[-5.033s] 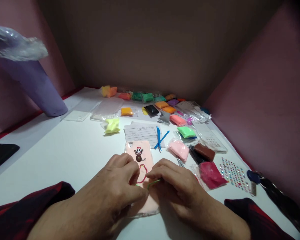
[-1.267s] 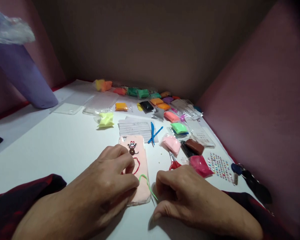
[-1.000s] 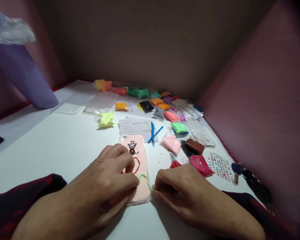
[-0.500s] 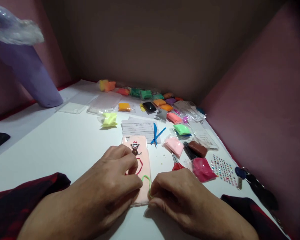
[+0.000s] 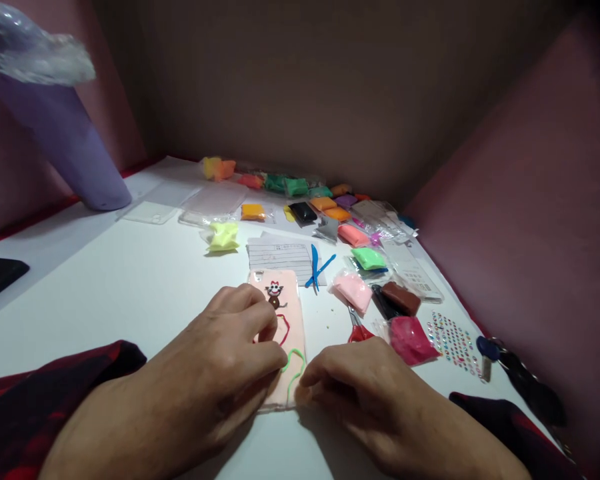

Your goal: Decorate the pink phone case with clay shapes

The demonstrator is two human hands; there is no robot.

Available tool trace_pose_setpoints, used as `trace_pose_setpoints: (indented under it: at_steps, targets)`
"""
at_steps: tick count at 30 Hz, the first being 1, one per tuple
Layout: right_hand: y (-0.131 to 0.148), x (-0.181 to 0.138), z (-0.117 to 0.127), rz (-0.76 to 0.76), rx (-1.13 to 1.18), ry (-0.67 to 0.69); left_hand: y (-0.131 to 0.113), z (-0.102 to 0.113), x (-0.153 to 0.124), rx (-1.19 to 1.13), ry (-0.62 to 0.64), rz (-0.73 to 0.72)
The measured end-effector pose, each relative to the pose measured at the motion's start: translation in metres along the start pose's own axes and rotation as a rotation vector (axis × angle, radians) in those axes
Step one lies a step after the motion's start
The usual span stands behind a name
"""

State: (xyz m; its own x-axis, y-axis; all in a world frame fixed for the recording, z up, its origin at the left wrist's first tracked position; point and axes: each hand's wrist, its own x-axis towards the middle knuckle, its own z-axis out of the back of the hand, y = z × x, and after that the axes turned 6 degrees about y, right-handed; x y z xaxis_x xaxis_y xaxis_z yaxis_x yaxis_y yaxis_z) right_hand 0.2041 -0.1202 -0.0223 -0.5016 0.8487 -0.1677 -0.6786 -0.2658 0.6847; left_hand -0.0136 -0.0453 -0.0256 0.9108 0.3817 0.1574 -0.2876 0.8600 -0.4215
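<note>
A pale pink phone case (image 5: pixel 296 300) lies on the white table between my hands, a small cat figure (image 5: pixel 275 293) near its top. Below the cat curves a dark red strand (image 5: pixel 286 330), partly covered by my fingers. A thin green clay strand (image 5: pixel 295 351) bends in a wavy line over the case's lower right part. My left hand (image 5: pixel 230 360) rests over the case's left side, thumb and forefinger closed at the strand's left end. At the lower right edge, the closed fingertips of my right hand (image 5: pixel 355 393) press by the strand's bend.
Scissors with red handles (image 5: pixel 359 330), a magenta clay packet (image 5: pixel 411 340) and a gem sticker sheet (image 5: pixel 453 340) lie at right. Blue plastic tools (image 5: pixel 320 267) rest on lined paper (image 5: pixel 280 257). More clay packets (image 5: pixel 325 203) lie behind. A purple cylinder (image 5: pixel 85 147) stands left.
The green strand's lower end has moved left from the case's right edge onto its surface. My right fingers have shifted slightly. The whole view has moved a little.
</note>
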Motion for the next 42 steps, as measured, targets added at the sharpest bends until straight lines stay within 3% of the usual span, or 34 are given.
trace_pose_setpoints:
  at_steps: [7,16,18,22,26,35,42]
  targets:
    - [0.0,0.001,-0.001,0.05,-0.075,0.064,0.003,-0.001,0.0,0.007,-0.07,0.078]
    - [0.0,0.003,-0.003,0.068,-0.012,0.083,0.001,0.0,-0.001,0.036,-0.118,0.075]
    - [0.0,0.001,-0.001,0.093,-0.005,0.066,0.002,0.002,-0.001,0.032,-0.203,0.085]
    - [0.003,0.0,0.003,0.134,-0.011,0.006,0.004,0.009,-0.003,-0.048,-0.505,0.171]
    - [0.004,0.002,0.001,0.129,-0.053,0.117,0.001,0.014,-0.007,-0.087,-0.667,0.309]
    - [0.001,0.004,-0.006,0.119,-0.133,0.181,0.0,0.012,-0.005,-0.105,-0.693,0.315]
    - [-0.002,0.004,-0.008,0.137,-0.166,0.134,0.002,0.011,-0.006,-0.103,-0.683,0.297]
